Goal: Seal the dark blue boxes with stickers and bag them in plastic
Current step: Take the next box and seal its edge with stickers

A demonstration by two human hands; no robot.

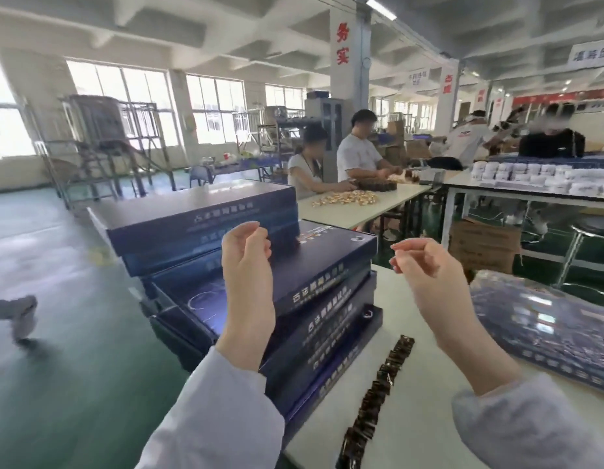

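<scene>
A white counter (419, 360) stands on a green floor (74, 350) in a bright workshop with tall windows (212, 110). The dark blue boxes (324, 275) are stacked askew on its edge at nine o'clock. Bagged boxes (547, 326) lie at three o'clock, cut off by the frame. A dark sticker strip (378, 390) trails toward six o'clock, its end out of sight. The left hand (248, 265), raised before the stack, has its fingers curled in with nothing seen in them. The right hand (425, 265) pinches thumb to forefinger, perhaps on a sticker; I cannot tell. Workers (358, 154) at twelve o'clock are blurred.
</scene>
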